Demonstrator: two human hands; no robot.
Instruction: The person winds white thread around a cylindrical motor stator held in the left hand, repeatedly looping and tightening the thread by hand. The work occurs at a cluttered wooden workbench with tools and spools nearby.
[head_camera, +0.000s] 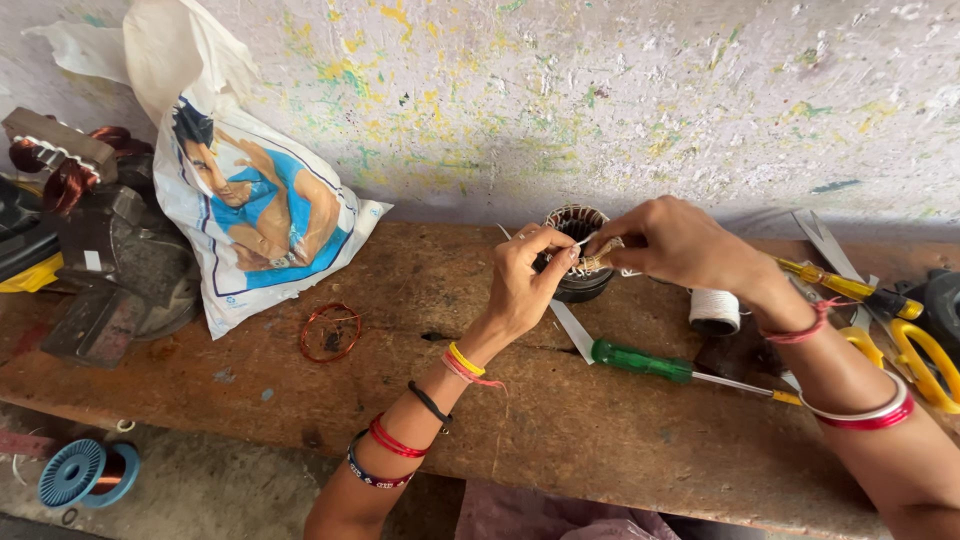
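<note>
A small round motor stator (578, 245) with copper windings stands on the worn wooden bench (600, 440) near the wall. My left hand (522, 280) pinches a thin white thread or wire end at the stator's rim. My right hand (675, 240) grips the stator's right side, its fingers closed on a small yellowish piece there. Both wrists carry bangles and threads. Part of the stator is hidden behind my fingers.
A green-handled screwdriver (640, 361) and a white strip lie below the stator. A spool of white thread (714, 311), yellow scissors (925, 355) and a yellow screwdriver (850, 288) sit at right. A copper wire loop (330, 333), printed bag (255, 215), metal parts (110, 270) and blue spool (80, 473) are at left.
</note>
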